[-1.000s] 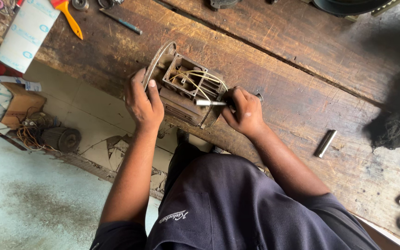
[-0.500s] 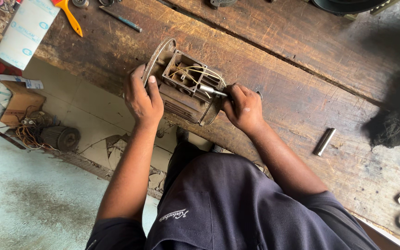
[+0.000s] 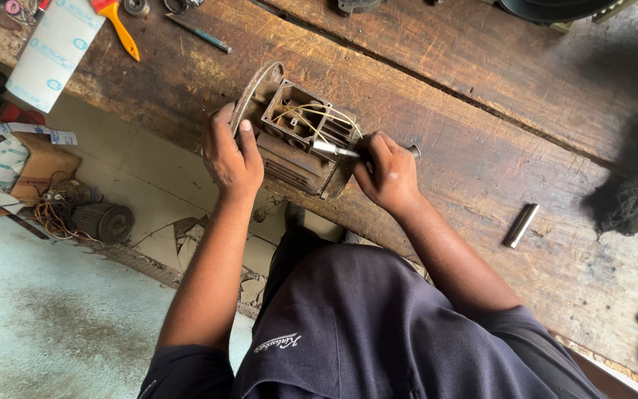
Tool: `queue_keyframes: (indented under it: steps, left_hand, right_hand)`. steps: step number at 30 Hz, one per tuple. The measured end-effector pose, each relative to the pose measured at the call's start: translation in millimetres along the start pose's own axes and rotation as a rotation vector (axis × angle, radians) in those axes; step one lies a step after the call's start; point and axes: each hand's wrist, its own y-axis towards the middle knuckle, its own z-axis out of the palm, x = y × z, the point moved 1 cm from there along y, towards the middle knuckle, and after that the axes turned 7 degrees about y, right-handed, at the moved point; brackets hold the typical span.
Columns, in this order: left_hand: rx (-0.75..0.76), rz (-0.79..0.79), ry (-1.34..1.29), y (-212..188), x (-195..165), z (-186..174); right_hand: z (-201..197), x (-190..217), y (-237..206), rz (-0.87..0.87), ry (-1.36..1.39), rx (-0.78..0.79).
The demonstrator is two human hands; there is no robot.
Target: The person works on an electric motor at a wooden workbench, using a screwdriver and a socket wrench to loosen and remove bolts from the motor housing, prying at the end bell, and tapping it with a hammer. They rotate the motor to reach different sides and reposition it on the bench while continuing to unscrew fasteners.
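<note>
Bracing the rusty brown metal motor housing [image 3: 293, 140] at the worn wooden surface [image 3: 481, 89] edge, the left hand [image 3: 232, 157] stays clamped on its rim. The right hand [image 3: 387, 176] pinches a silver metal tool [image 3: 335, 151], now seated deeper among the wires.

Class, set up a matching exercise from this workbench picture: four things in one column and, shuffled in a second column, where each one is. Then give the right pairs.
Things
1. left hand
2. right hand
3. short silver metal cylinder
4. yellow-handled tool

Places
A. lying alone on the brown wooden bench, right of the hands
B. at the bench's far left, beside a white roll
C. gripping the round end of the rusty brown motor housing
D. holding a silver tool against the motor's open box

Pairs: 1-C, 2-D, 3-A, 4-B
</note>
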Motion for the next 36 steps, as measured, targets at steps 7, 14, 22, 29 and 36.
queue_keyframes:
  steps: [7,14,22,29,36]
  left_hand:
    - [-0.002,-0.029,-0.024,-3,2,0]
    - [0.003,-0.025,-0.039,-6,3,0]
    - [-0.001,-0.009,-0.07,-2,1,0]
    - [0.018,-0.033,-0.064,-1,6,1]
    - [0.012,-0.041,-0.07,-5,7,-1]
  right_hand:
    - [-13,-11,-11,0.528,0.524,0.05]
    - [-95,-8,-67,0.564,0.255,0.201]
    - [-98,14,-82,0.341,-0.141,0.251]
    - [-89,12,-76,0.049,-0.469,0.205]
    - [-81,1,-81,-0.031,-0.498,0.126]
